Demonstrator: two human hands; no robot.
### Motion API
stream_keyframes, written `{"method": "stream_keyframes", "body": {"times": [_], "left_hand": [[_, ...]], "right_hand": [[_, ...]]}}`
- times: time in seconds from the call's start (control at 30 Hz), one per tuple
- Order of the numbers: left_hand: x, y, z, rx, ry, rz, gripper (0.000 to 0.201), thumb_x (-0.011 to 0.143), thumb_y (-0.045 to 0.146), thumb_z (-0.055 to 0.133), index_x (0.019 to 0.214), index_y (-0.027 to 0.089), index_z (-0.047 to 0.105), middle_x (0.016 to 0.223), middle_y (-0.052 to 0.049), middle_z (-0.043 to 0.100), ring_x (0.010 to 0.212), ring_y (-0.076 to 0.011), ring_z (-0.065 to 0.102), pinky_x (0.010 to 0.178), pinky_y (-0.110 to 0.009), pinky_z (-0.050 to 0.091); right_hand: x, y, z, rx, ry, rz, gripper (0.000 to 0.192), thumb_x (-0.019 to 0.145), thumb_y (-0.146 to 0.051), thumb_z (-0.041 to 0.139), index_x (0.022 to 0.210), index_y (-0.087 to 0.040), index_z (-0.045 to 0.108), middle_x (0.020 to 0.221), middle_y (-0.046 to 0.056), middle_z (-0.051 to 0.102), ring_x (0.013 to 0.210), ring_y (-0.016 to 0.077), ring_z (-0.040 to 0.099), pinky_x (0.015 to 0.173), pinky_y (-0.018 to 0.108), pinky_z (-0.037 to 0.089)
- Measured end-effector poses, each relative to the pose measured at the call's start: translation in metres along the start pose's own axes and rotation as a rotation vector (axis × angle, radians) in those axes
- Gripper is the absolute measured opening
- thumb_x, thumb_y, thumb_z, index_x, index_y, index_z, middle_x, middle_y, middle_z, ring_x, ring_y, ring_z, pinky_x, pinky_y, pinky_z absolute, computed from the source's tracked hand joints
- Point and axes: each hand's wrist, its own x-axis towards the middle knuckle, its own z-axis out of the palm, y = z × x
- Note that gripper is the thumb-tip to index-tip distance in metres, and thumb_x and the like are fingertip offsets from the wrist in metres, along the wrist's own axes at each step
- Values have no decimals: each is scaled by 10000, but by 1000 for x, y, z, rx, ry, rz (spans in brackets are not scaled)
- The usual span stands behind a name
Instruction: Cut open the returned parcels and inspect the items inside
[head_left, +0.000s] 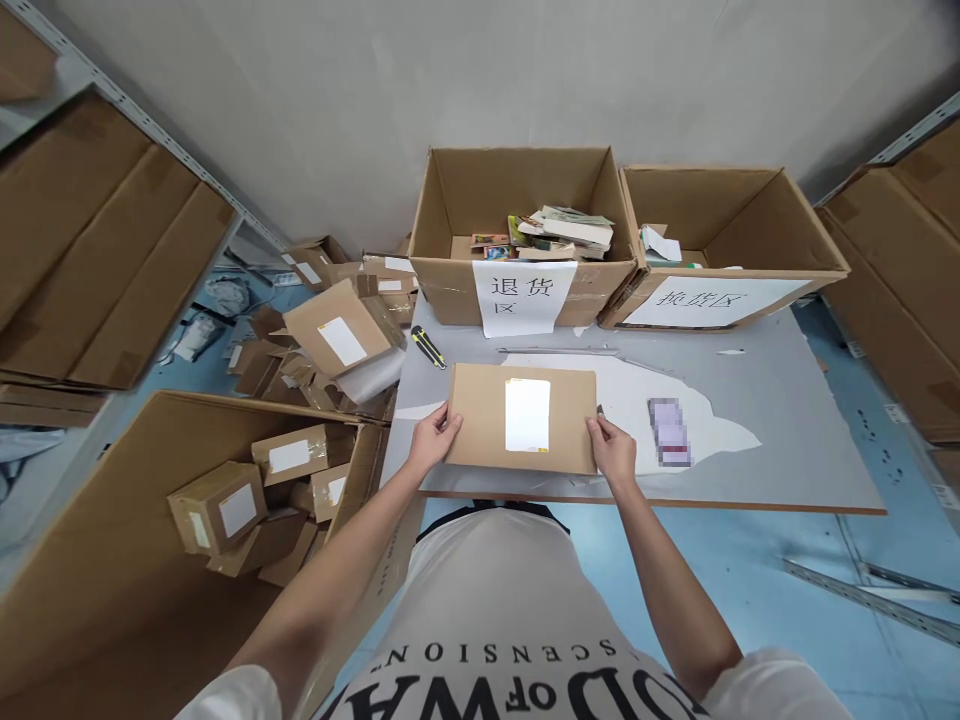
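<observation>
A flat brown cardboard box (480,420) with a white label (527,415) on top lies over the front part of the grey table. My left hand (435,437) grips its left end, thumb on the upper face. At the right end my right hand (613,447) holds it the same way; the fingers beneath are hidden on both sides. Beyond the box's upper left corner rests a yellow-and-black box cutter (428,347). To the right of my right hand is a purple, pixelated item (670,432) on a white sheet (720,433).
At the table's back stand two open cartons with paper signs: the left carton (442,290) holds books and packs, the right carton (810,262) some items. A large carton (90,560) of small parcels stands at left. More boxes (337,330) are heaped behind it.
</observation>
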Motion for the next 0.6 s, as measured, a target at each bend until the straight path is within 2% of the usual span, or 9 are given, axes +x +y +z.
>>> {"method": "stream_keyframes", "body": {"times": [0.1,0.23,0.4,0.53,0.6], "left_hand": [[2,-3,4,59,57,7,606,815,506,583,1326,183,533,1264,-73,622,1124,-270,599,993,-395,450],[2,-4,10,45,144,-28,601,828,496,576,1333,175,525,1295,-73,600,1176,-268,567,1041,-408,411],[2,-4,13,-27,153,-41,622,801,496,610,1306,138,549,1302,-94,592,1199,-271,551,1068,-413,386],[2,-8,15,29,259,-39,615,768,466,664,1285,147,570,1343,-107,555,1273,-288,482,1119,-416,320],[2,-12,17,53,313,-38,637,743,460,696,1284,148,568,1363,-123,533,1301,-294,450,1130,-416,300]], "right_hand": [[5,-2,9,97,-62,-18,579,833,-607,454,1185,-193,656,1025,99,728,929,267,662,823,356,486],[6,-1,21,95,-23,20,611,838,-612,430,1203,-170,642,987,109,732,898,260,655,805,347,482],[2,0,27,139,31,38,645,839,-598,429,1256,-137,602,1076,130,707,955,257,644,836,341,479],[0,1,28,113,43,24,666,846,-605,396,1277,-133,584,1081,134,704,1018,268,628,877,354,466],[0,1,27,111,-18,7,686,860,-603,364,1313,-121,549,1099,141,696,1051,271,615,900,361,457]]}}
